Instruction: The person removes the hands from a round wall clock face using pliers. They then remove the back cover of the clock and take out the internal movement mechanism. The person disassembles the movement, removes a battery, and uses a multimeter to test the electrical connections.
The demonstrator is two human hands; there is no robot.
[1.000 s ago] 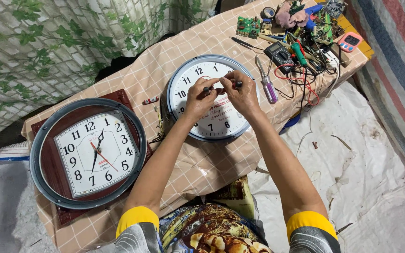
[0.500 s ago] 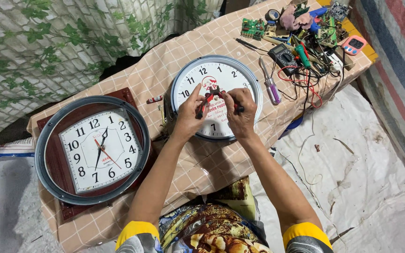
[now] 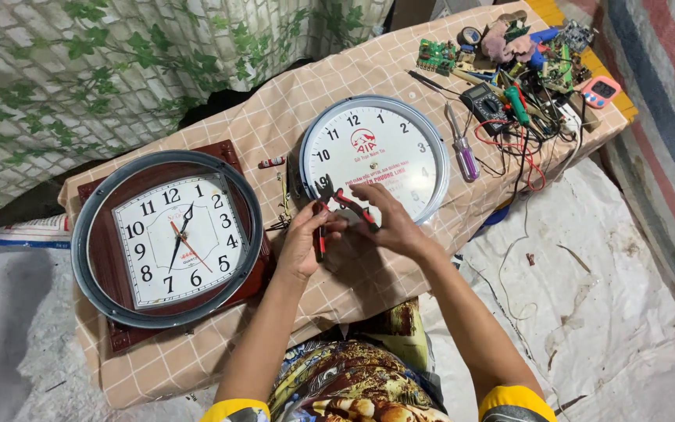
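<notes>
Left hand [image 3: 304, 244] and right hand [image 3: 391, 227] each grip a red handle of the pliers [image 3: 337, 205] beside the round white clock [image 3: 375, 156]; keep the jaws level, squeezing gently.

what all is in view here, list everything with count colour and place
round wall clock: 1, white face with pale rim, centre of the table
square-faced clock: 1, dark red body with grey ring, left end of the table
pliers: 1, red and black handles, over the lower edge of the round clock, in both hands
screwdriver: 1, purple handle, just right of the round clock
multimeter: 1, black, among wires at the right end
circuit board: 1 clear, green, far edge of the table
tablecloth: 1, tan checked, covering the table
left hand: 1, on a plier handle
right hand: 1, on the other handle
</notes>
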